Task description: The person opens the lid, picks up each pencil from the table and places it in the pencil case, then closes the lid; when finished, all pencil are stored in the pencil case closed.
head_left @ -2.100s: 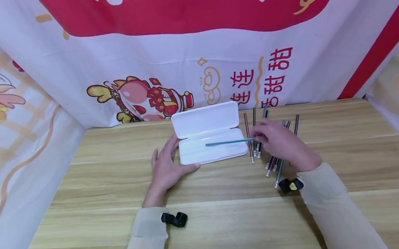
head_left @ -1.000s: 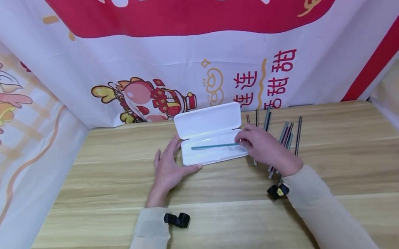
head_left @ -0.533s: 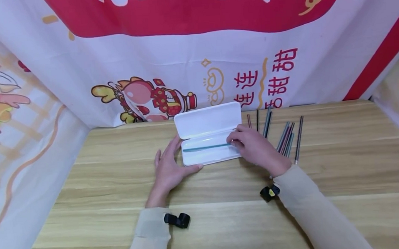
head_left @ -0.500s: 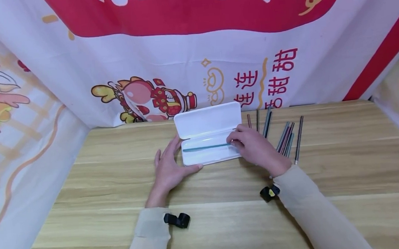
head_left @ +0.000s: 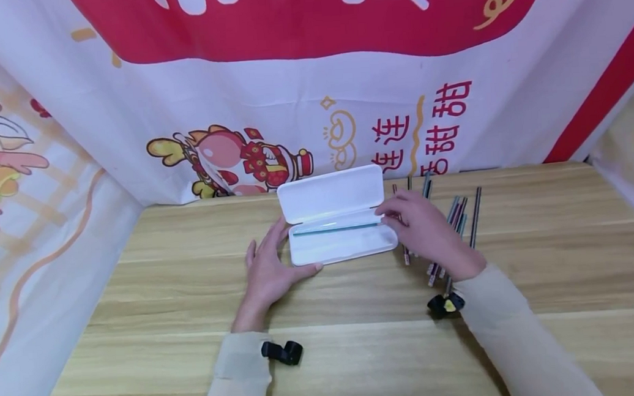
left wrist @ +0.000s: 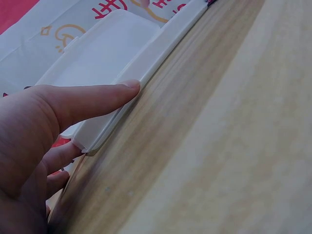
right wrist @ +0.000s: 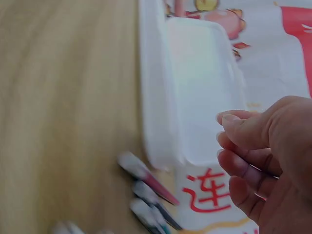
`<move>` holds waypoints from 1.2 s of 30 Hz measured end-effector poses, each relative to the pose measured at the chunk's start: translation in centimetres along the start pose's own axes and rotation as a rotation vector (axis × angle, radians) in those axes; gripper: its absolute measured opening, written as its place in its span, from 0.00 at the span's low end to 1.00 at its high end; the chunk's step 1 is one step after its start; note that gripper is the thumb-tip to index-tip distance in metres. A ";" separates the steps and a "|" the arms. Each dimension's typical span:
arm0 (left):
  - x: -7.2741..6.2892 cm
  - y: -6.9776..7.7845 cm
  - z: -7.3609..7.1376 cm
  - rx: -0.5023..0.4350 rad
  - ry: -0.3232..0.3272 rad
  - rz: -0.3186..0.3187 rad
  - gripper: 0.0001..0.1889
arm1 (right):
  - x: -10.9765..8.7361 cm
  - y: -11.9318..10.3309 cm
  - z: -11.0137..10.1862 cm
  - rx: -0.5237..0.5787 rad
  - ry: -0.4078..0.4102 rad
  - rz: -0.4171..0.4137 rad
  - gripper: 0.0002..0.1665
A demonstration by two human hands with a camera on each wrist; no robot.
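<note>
A white pencil case (head_left: 342,245) lies with its lid (head_left: 330,194) raised at the back. Inside, a teal pencil (head_left: 336,228) lies lengthwise near the hinge side. My left hand (head_left: 267,272) holds the case at its left end, the thumb along the front wall and the fingers round the end, as the left wrist view of the case (left wrist: 112,109) also shows. My right hand (head_left: 424,224) is over the right end of the case, beside the pencil's end. In the right wrist view its fingers (right wrist: 243,168) are loosely bent, with nothing between them.
Several dark and teal pencils (head_left: 457,225) lie loose on the wooden table (head_left: 361,354) to the right of the case, partly behind my right hand and forearm. Their eraser ends (right wrist: 141,207) show in the right wrist view. A printed cloth (head_left: 266,103) hangs behind the table.
My right hand brought the teal pencil left into the case, laid it near the hinge side, let go and drew back slightly right. My left hand has stayed on the case.
</note>
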State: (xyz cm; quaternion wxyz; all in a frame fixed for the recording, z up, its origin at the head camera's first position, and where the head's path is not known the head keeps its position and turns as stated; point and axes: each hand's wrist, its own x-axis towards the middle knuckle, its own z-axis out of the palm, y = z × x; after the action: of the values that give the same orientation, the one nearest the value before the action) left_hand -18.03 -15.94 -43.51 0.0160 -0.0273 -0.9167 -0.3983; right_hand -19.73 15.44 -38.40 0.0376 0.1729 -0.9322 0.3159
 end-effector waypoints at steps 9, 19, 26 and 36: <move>-0.2 0.2 0.0 0.008 0.002 0.001 0.65 | -5.3 3.7 -2.8 0.061 0.038 0.065 0.08; -0.1 0.2 0.0 0.014 0.000 0.003 0.64 | -10.3 8.6 -4.5 0.095 -0.024 0.331 0.12; -0.1 0.2 0.0 0.007 -0.005 0.006 0.64 | -10.0 9.0 -4.8 0.079 -0.061 0.406 0.14; -0.1 0.1 0.1 0.006 0.003 0.015 0.64 | -9.2 8.6 -4.0 0.063 -0.040 0.419 0.20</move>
State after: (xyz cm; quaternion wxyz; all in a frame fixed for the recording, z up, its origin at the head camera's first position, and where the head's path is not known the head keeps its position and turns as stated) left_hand -17.97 -15.83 -43.48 0.0202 -0.0334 -0.9176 -0.3956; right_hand -14.24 26.93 -41.79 -0.0530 -0.0176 -0.9380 0.3421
